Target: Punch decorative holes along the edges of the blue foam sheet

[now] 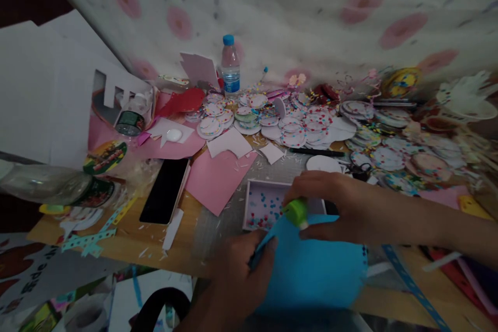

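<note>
My right hand [342,207] is closed around a small tool with a green cap [296,212], pressed on the top edge of a blue paper sheet [315,270]. The sheet's left edge is pinched by my left hand [241,275], near the table's front. Just behind the green cap lies a shallow white box [264,203] with several small coloured paper dots inside.
A black phone [165,190] lies left on the wooden table [128,241], beside pink paper [218,176]. Several decorated round paper discs [291,124] cover the back. A water bottle [231,66] stands at the rear. Punched blue strips [412,285] lie at right.
</note>
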Demonstrator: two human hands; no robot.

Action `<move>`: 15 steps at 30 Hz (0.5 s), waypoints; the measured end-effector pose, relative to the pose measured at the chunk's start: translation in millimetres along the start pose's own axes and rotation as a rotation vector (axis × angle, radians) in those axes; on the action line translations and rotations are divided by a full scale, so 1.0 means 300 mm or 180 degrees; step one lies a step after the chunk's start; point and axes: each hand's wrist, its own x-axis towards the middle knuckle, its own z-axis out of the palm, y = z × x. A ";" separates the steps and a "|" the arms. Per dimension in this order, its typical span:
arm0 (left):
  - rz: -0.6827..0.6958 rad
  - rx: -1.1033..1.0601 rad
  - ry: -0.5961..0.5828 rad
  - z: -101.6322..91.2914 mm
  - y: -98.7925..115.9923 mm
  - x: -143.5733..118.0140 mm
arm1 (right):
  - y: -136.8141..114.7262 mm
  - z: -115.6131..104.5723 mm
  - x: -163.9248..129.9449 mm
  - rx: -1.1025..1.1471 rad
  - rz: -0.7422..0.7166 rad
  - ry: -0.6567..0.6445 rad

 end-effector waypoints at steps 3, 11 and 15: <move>0.0031 0.0017 -0.0029 0.002 -0.005 0.001 | 0.002 0.010 -0.002 -0.0288 -0.0205 -0.0017; 0.0033 -0.0009 -0.0078 0.001 0.006 0.005 | 0.009 0.029 0.024 -0.0013 -0.0516 -0.0049; 0.0037 -0.0315 -0.0083 0.004 0.012 0.008 | -0.005 0.024 0.037 0.0546 -0.0192 -0.0267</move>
